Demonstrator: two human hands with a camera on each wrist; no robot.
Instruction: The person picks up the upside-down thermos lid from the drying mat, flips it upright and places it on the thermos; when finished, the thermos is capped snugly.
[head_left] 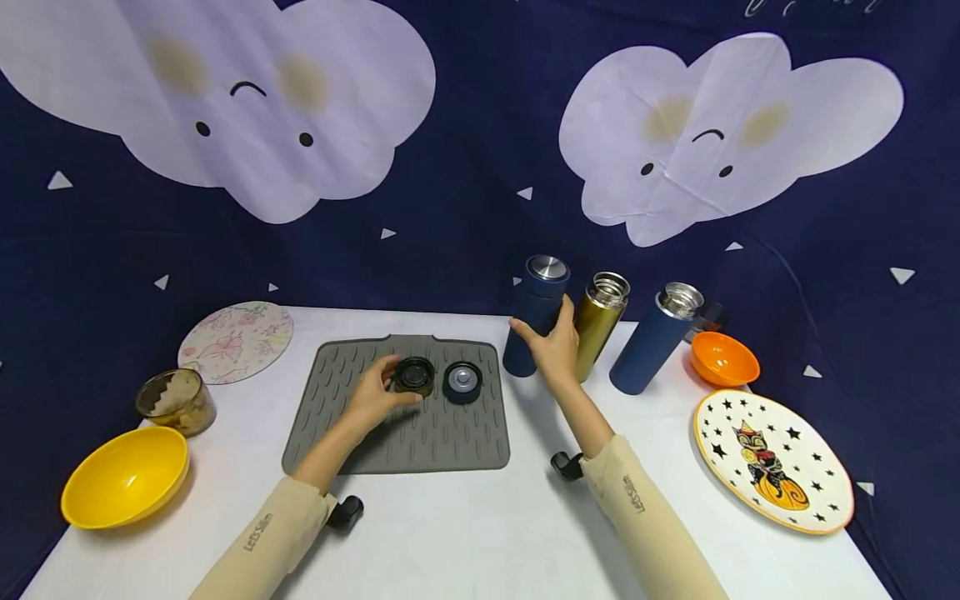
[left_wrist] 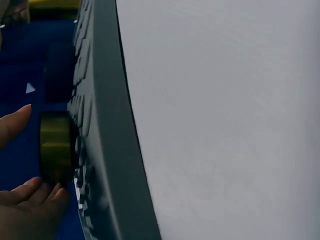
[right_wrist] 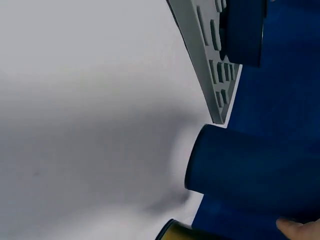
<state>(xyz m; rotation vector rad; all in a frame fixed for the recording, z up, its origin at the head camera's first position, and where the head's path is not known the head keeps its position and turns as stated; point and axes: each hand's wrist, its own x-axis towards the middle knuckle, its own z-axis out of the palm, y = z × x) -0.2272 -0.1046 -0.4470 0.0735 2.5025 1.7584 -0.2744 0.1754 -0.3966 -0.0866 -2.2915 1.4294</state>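
Yellow bowl [head_left: 124,479] is sitting at near left on the white tabletop [head_left: 465,533]; amber container [head_left: 191,410] is standing just beyond; grey mat [head_left: 450,446] is lying at centre; left hand [head_left: 372,400] is bracketing an olive lid [head_left: 414,377] on the mat, fingers wide; dark lid [head_left: 462,382] is lying just right; capped blue bottle [head_left: 543,304] is standing right of the mat, right hand [head_left: 555,346] framing it, thumb and fingers wide apart; open gold bottle [head_left: 598,327] and open blue bottle [head_left: 648,348] are standing farther right; orange bowl [head_left: 724,362] is resting far right, plate [head_left: 810,462] nearer
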